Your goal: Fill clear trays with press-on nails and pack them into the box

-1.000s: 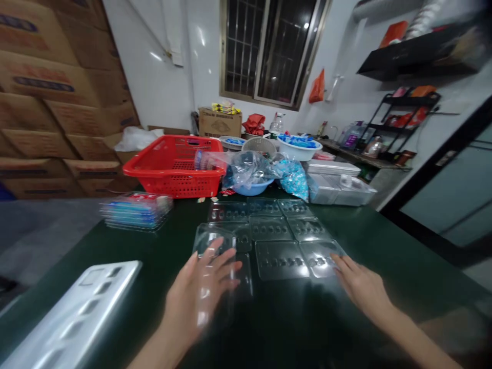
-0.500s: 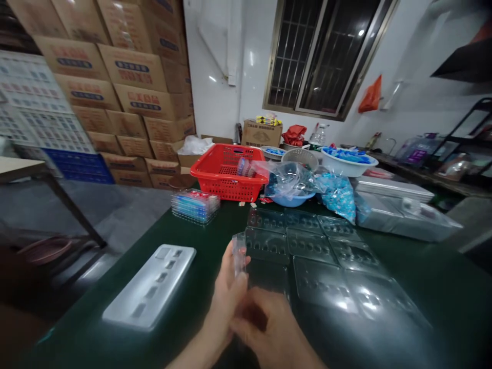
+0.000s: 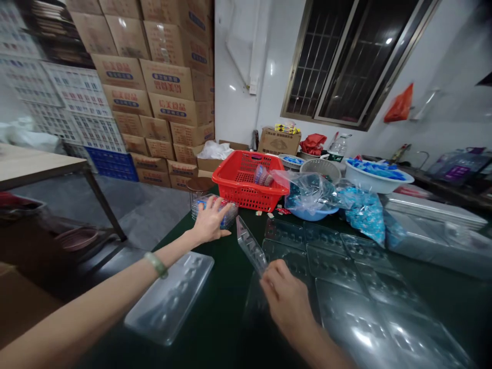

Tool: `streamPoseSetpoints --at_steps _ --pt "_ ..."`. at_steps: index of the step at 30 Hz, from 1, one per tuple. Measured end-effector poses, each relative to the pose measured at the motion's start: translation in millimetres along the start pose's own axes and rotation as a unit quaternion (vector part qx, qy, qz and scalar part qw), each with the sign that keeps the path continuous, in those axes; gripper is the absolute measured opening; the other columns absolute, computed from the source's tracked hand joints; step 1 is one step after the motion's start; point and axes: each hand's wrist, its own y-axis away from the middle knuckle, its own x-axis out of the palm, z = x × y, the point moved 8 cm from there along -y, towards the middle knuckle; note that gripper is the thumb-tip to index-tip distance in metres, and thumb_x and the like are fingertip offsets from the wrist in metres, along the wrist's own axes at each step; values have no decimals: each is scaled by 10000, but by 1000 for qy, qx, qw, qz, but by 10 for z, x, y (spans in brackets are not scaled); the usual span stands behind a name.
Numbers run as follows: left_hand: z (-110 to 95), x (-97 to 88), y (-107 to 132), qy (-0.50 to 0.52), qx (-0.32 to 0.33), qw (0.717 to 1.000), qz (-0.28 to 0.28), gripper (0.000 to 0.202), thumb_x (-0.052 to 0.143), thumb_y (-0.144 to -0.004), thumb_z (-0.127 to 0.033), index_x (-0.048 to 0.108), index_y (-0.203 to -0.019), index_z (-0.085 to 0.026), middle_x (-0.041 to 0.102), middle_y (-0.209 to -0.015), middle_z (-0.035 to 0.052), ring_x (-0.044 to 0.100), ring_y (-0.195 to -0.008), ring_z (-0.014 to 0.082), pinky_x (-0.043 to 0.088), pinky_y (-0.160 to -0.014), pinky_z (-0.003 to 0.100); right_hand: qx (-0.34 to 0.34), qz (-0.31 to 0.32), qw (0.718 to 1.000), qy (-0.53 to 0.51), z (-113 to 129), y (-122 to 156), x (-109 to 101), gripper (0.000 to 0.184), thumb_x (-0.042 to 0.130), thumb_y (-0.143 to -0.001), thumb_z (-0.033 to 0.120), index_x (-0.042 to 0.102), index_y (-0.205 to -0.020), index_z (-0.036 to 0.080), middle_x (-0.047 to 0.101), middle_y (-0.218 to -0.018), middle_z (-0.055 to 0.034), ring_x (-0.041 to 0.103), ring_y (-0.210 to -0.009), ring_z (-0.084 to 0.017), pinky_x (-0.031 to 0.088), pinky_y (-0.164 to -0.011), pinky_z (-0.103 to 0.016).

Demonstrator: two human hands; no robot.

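My left hand, with a green bangle on the wrist, is stretched out with fingers spread over a stack of clear plastic packs with blue contents. Whether it presses on them I cannot tell. My right hand pinches the near end of a clear plastic tray, tilted up on edge above the table. To its right lie several clear trays with moulded hollows, set out in rows. Below my left forearm is a pile of similar trays, whitish and stacked.
Behind the packs stands a red plastic basket. Right of it are a blue basin under a clear bag, a bag of light-blue wrapped pieces and a white basin. Wrapped silvery stacks occupy the right side. Cartons rise behind.
My left hand has left the upright tray and reached forward left to the stack of packs. My right hand now grips a tray and has moved slightly right. The view has turned left.
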Motion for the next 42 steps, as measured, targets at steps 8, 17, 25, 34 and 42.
streamPoseSetpoints --at_steps 8,17,25,34,42 --pt "273 428 -144 -32 -12 999 24 739 609 -737 -343 244 -1377 -288 435 -1240 163 335 -1151 386 241 -882 579 -71 -11 979 191 -183 -428 500 197 411 -846 73 545 -875 214 557 -1183 -3 589 -856 -137 359 -608 -230" --pt "468 343 -68 -58 -35 997 25 874 704 -617 -292 256 -1367 -291 364 -1314 152 290 -1197 387 301 -865 549 -53 65 974 212 -475 -1055 862 190 392 -906 126 549 -995 182 586 -1101 -33 595 -826 -127 441 -662 -231" --pt "491 -40 662 -38 -101 994 13 563 453 -794 -449 409 -1293 -191 385 -1311 161 361 -1162 358 373 -819 475 -3 165 957 240 -595 -1216 1149 218 528 -876 287 554 -1032 137 588 -985 -45 591 -823 -152 509 -714 -336" --pt "187 177 1597 31 -201 966 161 776 500 -671 -609 367 -1333 -227 314 -1368 172 361 -1175 377 352 -839 500 42 181 956 228 -586 -1243 1185 253 524 -878 297 538 -1077 141 572 -1046 -60 584 -877 -169 503 -749 -359" --pt "237 195 1610 53 -225 957 175 837 568 -601 -431 277 -1368 -266 224 -1396 186 361 -1153 416 342 -803 549 80 165 970 157 -647 -1253 1073 249 528 -875 306 550 -1060 142 574 -1059 -60 577 -912 -181 486 -790 -388"
